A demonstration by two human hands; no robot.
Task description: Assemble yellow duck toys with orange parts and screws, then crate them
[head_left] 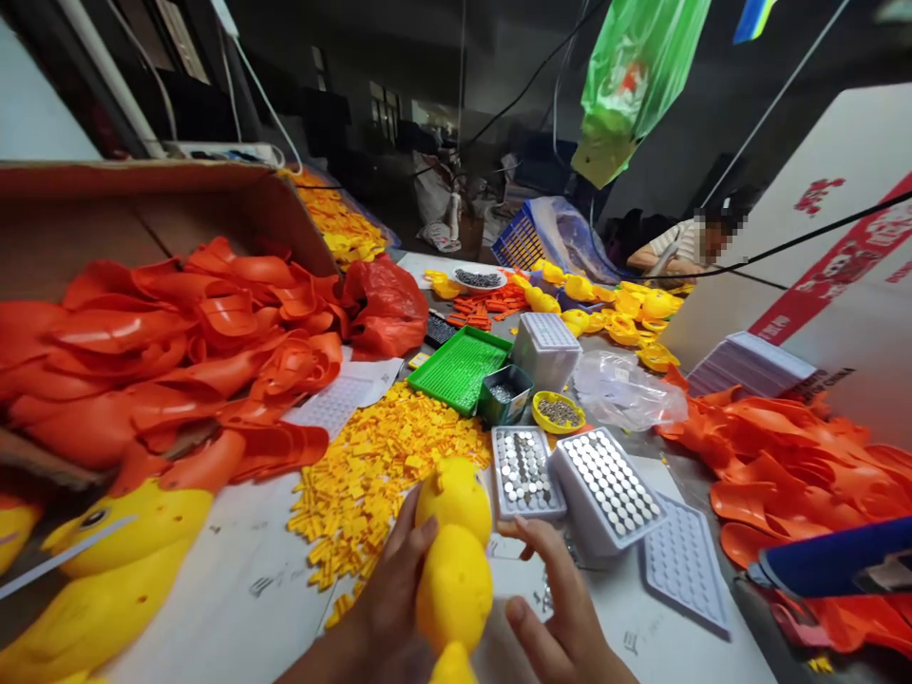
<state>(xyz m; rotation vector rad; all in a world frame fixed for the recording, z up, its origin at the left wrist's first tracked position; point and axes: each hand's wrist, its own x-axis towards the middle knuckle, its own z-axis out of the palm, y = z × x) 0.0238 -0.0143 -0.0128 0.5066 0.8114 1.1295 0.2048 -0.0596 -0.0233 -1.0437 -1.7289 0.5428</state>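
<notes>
My left hand (403,570) is wrapped round the side of a yellow plastic toy duck (456,579), held upright over the table in front of me. To its right, my right hand (552,594) has its fingers apart and holds nothing; the fingertips come near the duck's side. Just beyond lie a tray of round silver discs (525,470) and a stack of trays (609,489) topped with more such discs. A pile of small yellow plastic parts (391,465) spreads behind my left hand. The lower end of the duck runs out of view.
Orange curved parts fill a cardboard box (157,185) at left; more orange parts (776,475) lie at right. Ahead are a green tray (462,370), a dark tin (504,394) and a yellow bowl of screws (558,412). A blue power screwdriver (841,560) juts in from the right.
</notes>
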